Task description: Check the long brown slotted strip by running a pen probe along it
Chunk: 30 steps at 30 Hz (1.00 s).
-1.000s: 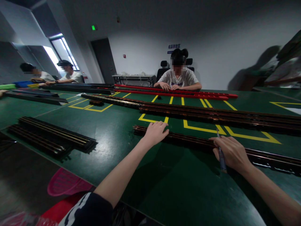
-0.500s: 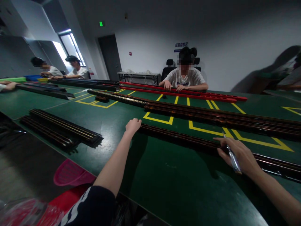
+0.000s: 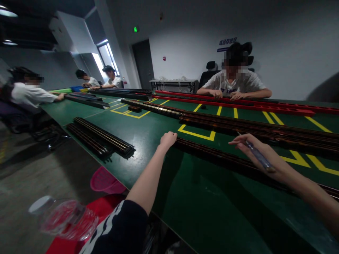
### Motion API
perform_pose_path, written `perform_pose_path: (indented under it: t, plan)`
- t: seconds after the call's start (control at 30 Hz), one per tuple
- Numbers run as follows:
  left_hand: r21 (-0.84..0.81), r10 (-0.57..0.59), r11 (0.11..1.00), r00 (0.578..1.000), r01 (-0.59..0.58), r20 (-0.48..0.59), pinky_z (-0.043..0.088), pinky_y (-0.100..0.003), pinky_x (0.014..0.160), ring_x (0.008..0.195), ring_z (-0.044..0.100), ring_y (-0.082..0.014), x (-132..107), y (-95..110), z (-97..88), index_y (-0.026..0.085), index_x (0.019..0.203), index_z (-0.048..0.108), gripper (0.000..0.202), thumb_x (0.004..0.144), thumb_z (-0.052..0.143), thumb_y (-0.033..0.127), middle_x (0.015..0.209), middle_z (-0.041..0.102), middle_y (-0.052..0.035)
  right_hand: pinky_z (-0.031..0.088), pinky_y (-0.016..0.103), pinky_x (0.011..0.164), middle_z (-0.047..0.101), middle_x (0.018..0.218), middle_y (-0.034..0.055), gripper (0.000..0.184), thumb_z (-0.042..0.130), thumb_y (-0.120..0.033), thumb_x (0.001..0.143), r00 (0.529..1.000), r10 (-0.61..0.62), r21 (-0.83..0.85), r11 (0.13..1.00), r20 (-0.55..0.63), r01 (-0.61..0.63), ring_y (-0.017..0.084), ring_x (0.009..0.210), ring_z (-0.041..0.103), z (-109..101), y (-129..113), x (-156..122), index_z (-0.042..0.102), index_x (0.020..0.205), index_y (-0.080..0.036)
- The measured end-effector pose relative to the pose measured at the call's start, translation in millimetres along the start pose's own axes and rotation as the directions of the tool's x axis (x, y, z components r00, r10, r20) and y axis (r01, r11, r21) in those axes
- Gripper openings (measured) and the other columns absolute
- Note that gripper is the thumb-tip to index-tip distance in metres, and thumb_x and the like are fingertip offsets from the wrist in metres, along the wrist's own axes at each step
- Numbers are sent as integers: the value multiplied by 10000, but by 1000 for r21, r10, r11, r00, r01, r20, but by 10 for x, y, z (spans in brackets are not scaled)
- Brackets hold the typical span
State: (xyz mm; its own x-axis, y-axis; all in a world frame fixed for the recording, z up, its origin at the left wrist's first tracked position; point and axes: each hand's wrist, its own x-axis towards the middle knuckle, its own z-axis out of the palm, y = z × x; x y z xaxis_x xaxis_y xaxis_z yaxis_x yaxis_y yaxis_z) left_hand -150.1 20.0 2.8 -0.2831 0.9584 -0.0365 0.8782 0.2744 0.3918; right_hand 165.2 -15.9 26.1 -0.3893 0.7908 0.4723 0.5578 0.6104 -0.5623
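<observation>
Over slender strips [image 3: 212, 152]: right grip [image 3: 268, 151] holding glossy screwdriver [image 3: 258, 157].

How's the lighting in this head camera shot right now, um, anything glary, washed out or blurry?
Head view: dim overall, with a pale glare patch on the glossy green table; head view: the bright framed window is partly washed out; head view: the long narrow dark strip shows little surface detail; head view: the clear plastic bottle with a white cap looks soft.

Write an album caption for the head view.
Left grip at one end of long dark strips, right grip holding a slim tool, green table below.
</observation>
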Motion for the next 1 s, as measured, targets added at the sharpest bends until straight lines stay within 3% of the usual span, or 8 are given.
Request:
perform_pose_path:
  t: [0.23, 0.3, 0.4, 0.5, 0.67, 0.83, 1.0]
  plan:
    - [-2, -1, 1000, 1000, 1, -1, 454, -280, 783, 1030, 631, -257, 45, -12, 17, 123, 1034, 676, 407, 911, 324, 287, 1125, 680, -172, 497, 337, 748, 699, 930, 79, 533, 406, -642, 860, 997, 22, 233, 972, 77, -39, 213, 835, 640, 420, -375, 569, 654, 1055, -212]
    - [-2, -3, 1000, 1000, 3, 6, 453, -282, 766, 1004, 639, -257, 56, -13, 17, 125, 1020, 682, 405, 911, 328, 289, 1105, 686, -171, 487, 333, 742, 679, 866, 70, 581, 382, -674, 848, 996, 45, 256, 964, 79, -64, 199, 786, 622, 531, -428, 694, 694, 969, -199]
    - [-2, 9, 1000, 1000, -9, 10, 447, -269, 743, 966, 645, -238, 63, -27, 18, 137, 994, 689, 382, 910, 346, 285, 1046, 704, -149, 470, 319, 702, 636, 715, 56, 610, 351, -663, 861, 982, 73, 310, 942, 177, -126, 175, 689, 590, 726, -442, 858, 715, 797, -178]
    - [0, 38, 999, 999, -38, 2, 436, -255, 730, 937, 643, -218, 63, -48, 23, 146, 975, 687, 342, 907, 373, 263, 990, 713, -129, 455, 305, 673, 603, 621, 25, 487, 453, -608, 841, 986, 90, 362, 922, 143, -137, 164, 644, 573, 946, -412, 980, 672, 726, -188]
    - [-3, 53, 999, 999, -53, -5, 437, -281, 716, 899, 646, -237, 76, -55, 24, 129, 952, 683, 357, 919, 361, 278, 968, 705, -157, 468, 303, 644, 635, 634, 1, 329, 648, -517, 733, 986, 146, 547, 820, 86, -169, 149, 604, 585, 1199, -371, 1084, 524, 691, -215]
    - [-2, 61, 998, 998, -61, 8, 442, -265, 727, 916, 646, -233, 104, -60, 15, 136, 931, 691, 348, 904, 365, 256, 974, 713, -138, 482, 319, 657, 628, 616, 13, 247, 723, -408, 663, 980, 190, 570, 799, 64, -192, 157, 606, 584, 1279, -287, 1073, 588, 678, -201]
    - [-1, 66, 998, 998, -66, 18, 446, -254, 756, 976, 637, -237, 117, -74, 5, 120, 947, 692, 389, 910, 326, 245, 1068, 699, -153, 473, 302, 647, 657, 651, 28, 243, 684, -423, 678, 971, 236, 644, 738, 35, -203, 156, 622, 592, 1291, -218, 1009, 623, 706, -190]
